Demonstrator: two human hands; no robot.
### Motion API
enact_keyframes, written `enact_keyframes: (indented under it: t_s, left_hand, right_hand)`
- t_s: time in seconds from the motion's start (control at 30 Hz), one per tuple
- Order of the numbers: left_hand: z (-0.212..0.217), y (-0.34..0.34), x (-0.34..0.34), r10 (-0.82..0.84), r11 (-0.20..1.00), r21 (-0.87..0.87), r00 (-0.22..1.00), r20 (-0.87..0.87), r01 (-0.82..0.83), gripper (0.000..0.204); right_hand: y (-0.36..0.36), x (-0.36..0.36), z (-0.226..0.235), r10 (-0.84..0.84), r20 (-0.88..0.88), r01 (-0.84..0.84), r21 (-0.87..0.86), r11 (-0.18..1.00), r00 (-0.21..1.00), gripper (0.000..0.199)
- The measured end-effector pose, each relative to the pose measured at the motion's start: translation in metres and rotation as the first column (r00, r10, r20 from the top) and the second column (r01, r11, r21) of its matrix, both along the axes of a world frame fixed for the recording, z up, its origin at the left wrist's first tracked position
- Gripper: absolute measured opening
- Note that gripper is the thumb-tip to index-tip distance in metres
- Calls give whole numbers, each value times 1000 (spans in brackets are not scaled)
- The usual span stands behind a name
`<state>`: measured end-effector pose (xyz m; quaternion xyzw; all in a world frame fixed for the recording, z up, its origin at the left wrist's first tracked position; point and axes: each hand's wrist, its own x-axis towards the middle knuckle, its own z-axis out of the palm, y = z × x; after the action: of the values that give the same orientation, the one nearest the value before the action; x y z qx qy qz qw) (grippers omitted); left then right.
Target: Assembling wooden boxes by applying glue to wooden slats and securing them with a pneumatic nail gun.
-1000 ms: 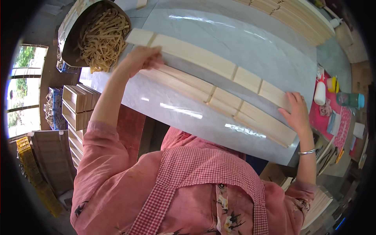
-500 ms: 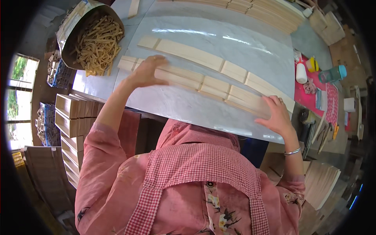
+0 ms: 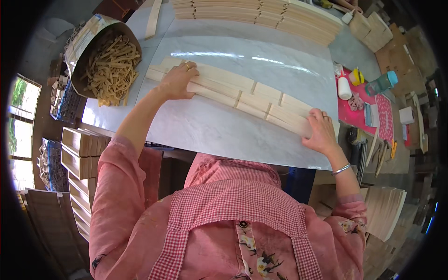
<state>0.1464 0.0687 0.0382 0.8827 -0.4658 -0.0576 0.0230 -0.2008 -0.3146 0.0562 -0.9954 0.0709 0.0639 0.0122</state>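
A long pale wooden strip with cross grooves (image 3: 214,94) lies slantwise on the table in front of me. My left hand (image 3: 178,82) grips it near its left end, thumb on the near edge and fingers over the far edge. Its right end is in my right hand (image 3: 322,131), with the fingers curled over it. Just beyond lies a second grooved wooden strip (image 3: 228,78), close against the first and partly hidden by it and by my left hand.
Stacked grooved strips (image 3: 224,11) line the table's far side. A bag of rubber bands (image 3: 112,65) stands at the left. At the right, a white glue bottle (image 3: 344,88), a yellow tape roll (image 3: 357,76) and a teal water bottle (image 3: 380,84) rest on a pink mat.
My left hand has come down onto the near strip. That strip has moved up against the far one, narrowing the gap between them. The view has shifted slightly.
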Motion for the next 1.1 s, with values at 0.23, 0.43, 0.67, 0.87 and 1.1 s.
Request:
enact_keyframes:
  t_s: [0.23, 0.43, 0.67, 0.87, 1.1]
  left_hand:
    - [4, -19, 23, -93, 995, -27, 992, -84, 91, 57]
    - [9, 5, 24, -35, 999, -15, 987, -155, 34, 60]
    - [-18, 56, 15, 129, 939, -329, 989, 78, -96, 62]
    - [7, 77, -37, 204, 931, -277, 968, -148, -239, 62]
    - [-33, 118, -76, 343, 899, -358, 914, 217, -253, 74]
  right_hand:
    - [-22, 6, -5, -14, 50, 10, 74, 997, 999, 58]
    - [-45, 47, -10, 38, -12, -36, 123, 992, 999, 63]
    - [-61, 130, -22, 65, 165, -86, 128, 988, 984, 64]
    - [-45, 71, 12, 57, 176, -79, 119, 990, 983, 64]
    - [-55, -3, -38, -151, 483, 178, -11, 984, 862, 53]
